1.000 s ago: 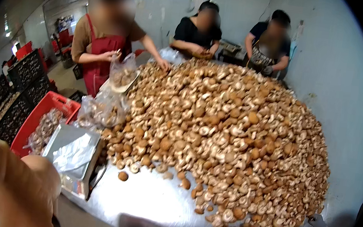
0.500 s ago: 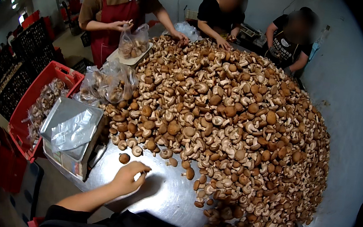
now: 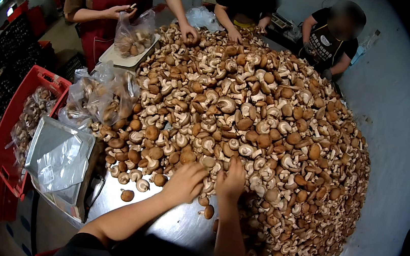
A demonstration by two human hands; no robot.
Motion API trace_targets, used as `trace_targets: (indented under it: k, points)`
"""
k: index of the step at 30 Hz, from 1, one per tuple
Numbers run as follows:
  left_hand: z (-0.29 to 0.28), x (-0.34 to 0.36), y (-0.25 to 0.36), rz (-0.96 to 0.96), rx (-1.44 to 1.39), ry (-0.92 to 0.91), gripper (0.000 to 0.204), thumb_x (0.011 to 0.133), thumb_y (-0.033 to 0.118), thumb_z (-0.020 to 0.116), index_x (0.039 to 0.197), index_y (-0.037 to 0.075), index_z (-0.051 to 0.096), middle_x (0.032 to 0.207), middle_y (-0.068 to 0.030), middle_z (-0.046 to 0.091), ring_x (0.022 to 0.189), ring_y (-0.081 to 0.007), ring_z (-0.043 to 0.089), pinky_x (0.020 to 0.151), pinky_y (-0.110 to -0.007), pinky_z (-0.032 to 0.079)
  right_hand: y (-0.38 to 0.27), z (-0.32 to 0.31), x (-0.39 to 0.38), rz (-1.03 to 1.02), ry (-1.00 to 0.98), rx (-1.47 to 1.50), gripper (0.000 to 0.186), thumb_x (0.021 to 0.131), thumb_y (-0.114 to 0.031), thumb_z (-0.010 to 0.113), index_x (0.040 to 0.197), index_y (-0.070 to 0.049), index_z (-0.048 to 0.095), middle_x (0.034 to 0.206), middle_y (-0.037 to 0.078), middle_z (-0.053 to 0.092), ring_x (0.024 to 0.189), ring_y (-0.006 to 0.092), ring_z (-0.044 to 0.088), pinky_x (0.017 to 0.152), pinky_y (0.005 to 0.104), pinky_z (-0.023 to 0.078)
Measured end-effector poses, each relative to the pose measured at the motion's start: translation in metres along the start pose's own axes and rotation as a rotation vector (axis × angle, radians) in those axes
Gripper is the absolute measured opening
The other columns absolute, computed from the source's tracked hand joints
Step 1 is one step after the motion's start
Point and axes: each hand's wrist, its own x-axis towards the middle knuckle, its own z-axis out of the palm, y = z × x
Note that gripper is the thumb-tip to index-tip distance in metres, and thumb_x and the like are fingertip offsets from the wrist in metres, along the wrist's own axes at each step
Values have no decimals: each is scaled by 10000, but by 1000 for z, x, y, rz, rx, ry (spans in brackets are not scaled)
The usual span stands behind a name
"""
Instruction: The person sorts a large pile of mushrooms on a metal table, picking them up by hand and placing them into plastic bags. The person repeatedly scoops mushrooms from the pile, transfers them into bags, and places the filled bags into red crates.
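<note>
A large heap of brown-capped shiitake mushrooms (image 3: 284,153) with pale stems and gills covers the shiny metal table (image 3: 172,226). At its near edge, my left hand (image 3: 185,183) has bent fingers closed against a shiitake mushroom (image 3: 207,162); the fingertips are partly hidden. Just to the right, my right hand (image 3: 230,181) reaches into the pile with thumb and forefinger apart. It touches mushrooms, and its other fingers are hard to see. A loose mushroom (image 3: 209,212) lies below, between my forearms. Another single mushroom (image 3: 127,195) sits apart on the metal at left.
Left of the heap, a scale (image 3: 84,154) carries a flat clear plastic bag (image 3: 62,164). Beyond are filled mushroom bags (image 3: 101,95) and a red crate (image 3: 6,139) of bagged mushrooms. Three people stand across the table; one, in a red apron (image 3: 109,11), handles mushrooms beside another scale (image 3: 137,58).
My left hand has moved forward and right from above bare metal to the heap's edge. My right hand has come from the blurred lower right to beside it. The view has shifted.
</note>
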Motion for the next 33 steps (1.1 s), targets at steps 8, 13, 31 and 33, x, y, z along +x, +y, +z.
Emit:
trace_targets:
  k: [8, 13, 31, 33]
  points:
    - [35, -42, -25, 126, 122, -257, 303, 774, 214, 567, 1036, 66, 606, 1246, -151, 483, 1209, -319, 409, 1047, -472, 280, 10, 26, -93, -170, -93, -145, 416, 762, -113, 546, 1168, -21, 536, 1278, 246, 421, 1172, 440, 406, 990, 541, 326]
    - [28, -101, -9, -14, -1, -203, 462, 722, 168, 615, 1176, 102, 555, 1249, -156, 460, 1182, -350, 408, 1007, -512, 303, -2, 13, -140, -190, -119, -121, 371, 760, -144, 555, 1120, -55, 557, 1242, 227, 437, 1133, 421, 422, 961, 559, 339]
    - [-24, -168, -25, -210, 68, -228, 544, 722, 64, 581, 1258, 110, 502, 1333, -198, 377, 1186, -386, 380, 1007, -462, 333, -61, 20, -160, -387, -157, 103, 212, 789, -131, 575, 992, -83, 614, 1073, 131, 571, 986, 286, 537, 942, 471, 347]
    - [-24, -157, -15, -212, 76, -192, 497, 704, 56, 595, 1197, 93, 544, 1327, -149, 410, 1142, -376, 407, 967, -442, 362, -50, 34, -126, -198, -145, 329, 194, 817, -82, 543, 995, -35, 604, 997, 150, 585, 902, 324, 559, 849, 458, 421]
